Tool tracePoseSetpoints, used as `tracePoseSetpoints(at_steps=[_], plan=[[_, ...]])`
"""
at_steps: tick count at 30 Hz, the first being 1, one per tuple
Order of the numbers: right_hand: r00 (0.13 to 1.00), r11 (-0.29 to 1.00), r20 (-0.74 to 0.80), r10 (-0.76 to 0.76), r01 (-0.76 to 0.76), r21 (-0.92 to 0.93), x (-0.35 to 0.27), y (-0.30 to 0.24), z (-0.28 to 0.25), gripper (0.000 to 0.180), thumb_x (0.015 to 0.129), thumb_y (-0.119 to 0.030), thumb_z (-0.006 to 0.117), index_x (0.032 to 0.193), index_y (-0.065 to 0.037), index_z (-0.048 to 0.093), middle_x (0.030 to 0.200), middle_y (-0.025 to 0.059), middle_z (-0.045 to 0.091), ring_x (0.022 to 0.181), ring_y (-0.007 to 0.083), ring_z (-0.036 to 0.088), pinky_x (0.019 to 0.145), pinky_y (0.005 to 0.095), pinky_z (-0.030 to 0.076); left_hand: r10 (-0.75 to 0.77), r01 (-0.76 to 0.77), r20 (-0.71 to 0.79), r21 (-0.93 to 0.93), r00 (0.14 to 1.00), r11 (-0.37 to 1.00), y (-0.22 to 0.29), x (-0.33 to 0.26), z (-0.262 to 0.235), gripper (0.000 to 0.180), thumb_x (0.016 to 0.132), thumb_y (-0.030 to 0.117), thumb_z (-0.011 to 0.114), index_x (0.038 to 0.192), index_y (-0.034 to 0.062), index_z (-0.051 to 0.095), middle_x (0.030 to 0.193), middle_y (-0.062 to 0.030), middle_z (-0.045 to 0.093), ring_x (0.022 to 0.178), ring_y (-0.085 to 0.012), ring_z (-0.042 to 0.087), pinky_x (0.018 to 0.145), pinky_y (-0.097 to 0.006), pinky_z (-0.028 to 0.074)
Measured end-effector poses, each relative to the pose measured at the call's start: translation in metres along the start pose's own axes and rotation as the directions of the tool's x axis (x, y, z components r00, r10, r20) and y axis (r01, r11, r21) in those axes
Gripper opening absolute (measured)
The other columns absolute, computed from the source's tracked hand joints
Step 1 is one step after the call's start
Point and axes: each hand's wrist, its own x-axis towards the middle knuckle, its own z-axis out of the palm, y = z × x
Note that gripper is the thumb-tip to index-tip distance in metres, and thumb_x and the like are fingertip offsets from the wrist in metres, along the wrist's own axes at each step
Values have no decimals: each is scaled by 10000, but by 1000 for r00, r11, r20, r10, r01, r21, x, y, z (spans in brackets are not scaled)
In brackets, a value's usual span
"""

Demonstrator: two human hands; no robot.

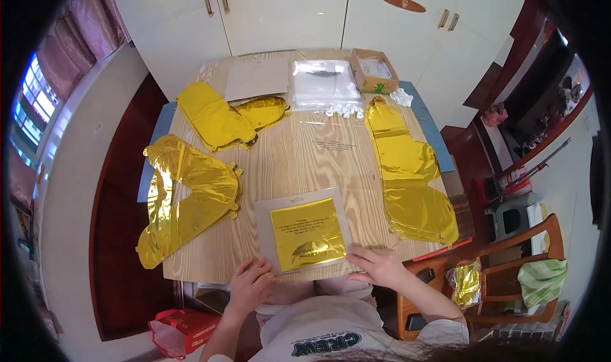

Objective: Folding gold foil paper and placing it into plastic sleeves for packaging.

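Observation:
A flat package (261, 225) lies at the table's near edge: a grey card with a hang hole, and a folded gold foil balloon (309, 228) under clear film. My right hand (380, 268) holds its lower right corner, fingers on top and thumb at the near edge. Beside the lower left corner, my left hand (252, 282) rests with fingers loosely bent and slightly apart, touching the package's edge. Unfolded flat gold foil balloons lie around: one at left (184, 203), another at far left (213, 117), and a long one at right (410, 177).
Toward the back of the table (305, 158) are a grey card (258, 78), clear plastic sleeves (324, 85), small white pieces (345, 111), a cardboard box (375, 72) and crumpled white tissue (400, 97). A wooden chair (519, 263) at right carries a gold foil packet (466, 284). A red bag (181, 331) is at lower left.

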Motion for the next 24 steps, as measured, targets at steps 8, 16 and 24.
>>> tracePoseSetpoints(at_steps=[8, 16, 24], plan=[[996, 990, -73, 51, -41, 136, 2, 10, 16, 163, 797, -214, 734, 925, -117, 707, 1049, 6, 709, 704, 174, 672, 637, 305, 554, -95, 93, -39, -58, 995, 994, 3, 6, 2, 64, 812, 70, 677, 869, 98, 670, 964, -46, 715, 1036, -212, 677, 946, -416, 469], [942, 940, -199, 271, -214, 265, 5, -3, 26, 63, 810, -140, 730, 836, -91, 699, 886, 38, 717, 725, 222, 696, 619, 328, 563, -150, 146, -134, -43, 979, 988, 10, 17, 5, 69, 782, 49, 690, 810, 82, 636, 887, -55, 711, 925, -202, 691, 848, -389, 480], [917, 900, -124, 379, -333, 281, 7, -5, 21, 69, 822, -143, 725, 827, -82, 693, 790, 64, 658, 674, 259, 664, 586, 351, 537, -161, 155, -173, -46, 972, 987, 10, 16, 11, 96, 757, 42, 706, 800, 79, 629, 874, -70, 708, 838, -218, 679, 825, -378, 483]])
